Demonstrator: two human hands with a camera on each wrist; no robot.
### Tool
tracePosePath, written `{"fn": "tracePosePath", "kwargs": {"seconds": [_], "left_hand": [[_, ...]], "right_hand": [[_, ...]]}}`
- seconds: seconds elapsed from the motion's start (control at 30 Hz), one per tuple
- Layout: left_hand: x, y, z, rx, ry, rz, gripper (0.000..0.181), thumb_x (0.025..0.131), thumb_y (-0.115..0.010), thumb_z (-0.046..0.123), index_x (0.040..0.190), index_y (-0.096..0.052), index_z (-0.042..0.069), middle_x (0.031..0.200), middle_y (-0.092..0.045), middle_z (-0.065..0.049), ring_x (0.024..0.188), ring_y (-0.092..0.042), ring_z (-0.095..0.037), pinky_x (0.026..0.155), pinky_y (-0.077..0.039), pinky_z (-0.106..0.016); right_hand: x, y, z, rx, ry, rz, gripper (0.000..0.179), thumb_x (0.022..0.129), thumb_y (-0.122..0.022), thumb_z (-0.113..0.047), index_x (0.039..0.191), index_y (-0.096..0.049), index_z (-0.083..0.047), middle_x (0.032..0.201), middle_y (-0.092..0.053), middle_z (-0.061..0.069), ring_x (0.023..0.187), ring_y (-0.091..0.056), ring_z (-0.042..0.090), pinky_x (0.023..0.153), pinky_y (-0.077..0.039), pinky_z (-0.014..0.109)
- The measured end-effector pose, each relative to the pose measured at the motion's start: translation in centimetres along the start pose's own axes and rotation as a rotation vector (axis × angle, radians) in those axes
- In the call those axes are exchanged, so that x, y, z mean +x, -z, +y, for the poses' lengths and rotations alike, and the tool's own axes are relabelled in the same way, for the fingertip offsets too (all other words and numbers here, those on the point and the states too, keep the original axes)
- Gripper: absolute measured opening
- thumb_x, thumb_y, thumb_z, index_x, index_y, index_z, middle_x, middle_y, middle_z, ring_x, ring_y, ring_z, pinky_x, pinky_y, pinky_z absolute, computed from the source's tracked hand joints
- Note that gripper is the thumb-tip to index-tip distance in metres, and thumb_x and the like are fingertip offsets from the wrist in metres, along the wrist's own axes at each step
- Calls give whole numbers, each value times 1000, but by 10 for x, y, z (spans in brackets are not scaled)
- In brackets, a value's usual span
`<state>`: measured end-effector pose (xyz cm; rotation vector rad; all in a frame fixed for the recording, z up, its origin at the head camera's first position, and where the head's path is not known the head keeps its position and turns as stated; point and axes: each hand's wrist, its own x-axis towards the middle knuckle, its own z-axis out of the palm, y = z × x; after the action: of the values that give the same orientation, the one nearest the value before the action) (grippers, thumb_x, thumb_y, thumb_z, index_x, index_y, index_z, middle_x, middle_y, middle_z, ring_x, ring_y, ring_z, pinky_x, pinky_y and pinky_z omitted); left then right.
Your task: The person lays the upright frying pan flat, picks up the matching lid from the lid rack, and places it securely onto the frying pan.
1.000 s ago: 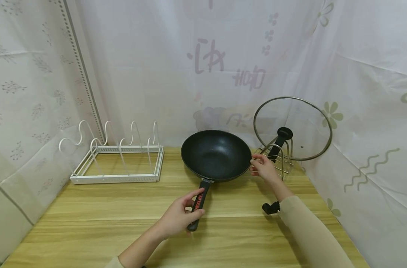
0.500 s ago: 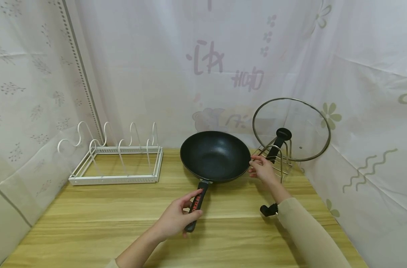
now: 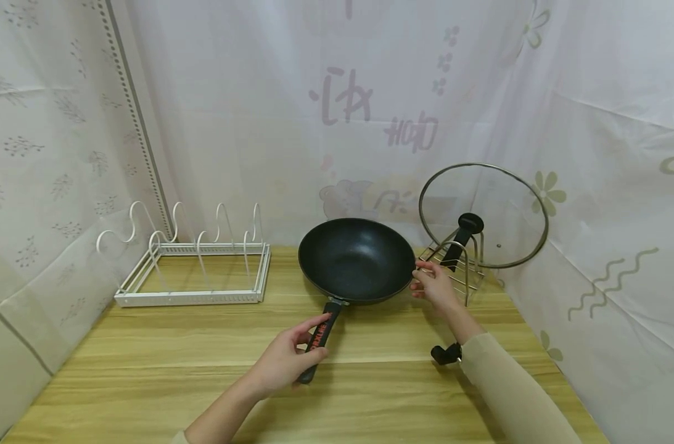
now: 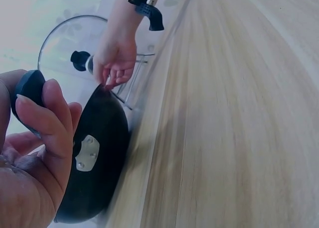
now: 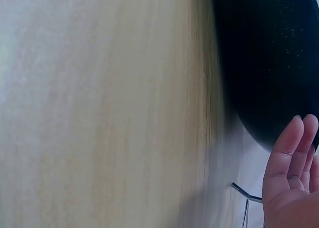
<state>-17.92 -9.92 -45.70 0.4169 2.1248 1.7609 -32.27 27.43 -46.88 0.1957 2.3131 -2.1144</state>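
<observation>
A black wok (image 3: 356, 259) stands at the middle of the wooden table, its inside facing up and toward me. Its black handle (image 3: 319, 336), with red lettering, points toward me and slightly left. My left hand (image 3: 283, 361) holds this handle between thumb and fingers; in the left wrist view the fingers (image 4: 55, 108) curl round its end. On the far side, my right hand (image 3: 438, 288) pinches the wok's right rim. The right wrist view shows the fingers (image 5: 284, 153) against the dark outer wall (image 5: 269, 58), with the thumb out of sight.
Left of the wok is a white rack (image 3: 192, 297) with several curved dividers. Close behind my right hand, a wire rack (image 3: 467, 277) bears a glass lid (image 3: 514, 216) with a black knob. Patterned curtains (image 3: 248, 123) hang around the table (image 3: 370, 394).
The wok's handle has swung a little to the left, and my left hand with it. The bowl stays in nearly the same place, with my right hand still at its rim.
</observation>
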Motion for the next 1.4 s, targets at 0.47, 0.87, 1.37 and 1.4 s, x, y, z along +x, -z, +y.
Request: {"fn": "tracePosePath", "kwargs": {"seconds": [0.47, 0.87, 1.37, 1.4], "left_hand": [[-4, 11, 0, 1, 5, 46, 67, 101, -76, 16, 163, -55, 28, 99, -65, -10, 56, -48, -13, 45, -40, -24], [-4, 19, 0, 39, 1, 60, 67, 98, -78, 16, 160, -59, 27, 103, -71, -11, 71, -54, -17, 56, -45, -27], [-4, 29, 0, 58, 51, 95, 64, 97, -78, 20, 158, -61, 31, 120, -74, -16, 94, -57, -24, 72, -46, -34], [-4, 30, 0, 60, 54, 101, 64, 97, -78, 19, 158, -62, 31, 121, -74, -17, 95, -57, -23, 74, -46, -34]], "right_hand": [[-10, -3, -1, 48, -30, -11, 54, 114, -60, -18, 162, -41, -3, 113, -58, 1, 81, -70, 12, 72, -61, 26], [-13, -4, 2, 68, -37, -16, 53, 114, -60, -18, 162, -43, -5, 114, -59, 0, 77, -68, 9, 70, -61, 25], [-20, -10, 2, 99, -53, 0, 55, 113, -61, -17, 163, -40, -5, 107, -62, 0, 76, -68, 9, 69, -60, 24], [-20, -10, 2, 102, -55, 2, 55, 113, -61, -17, 162, -41, -5, 107, -62, 0, 76, -68, 9, 68, -60, 24]]}}
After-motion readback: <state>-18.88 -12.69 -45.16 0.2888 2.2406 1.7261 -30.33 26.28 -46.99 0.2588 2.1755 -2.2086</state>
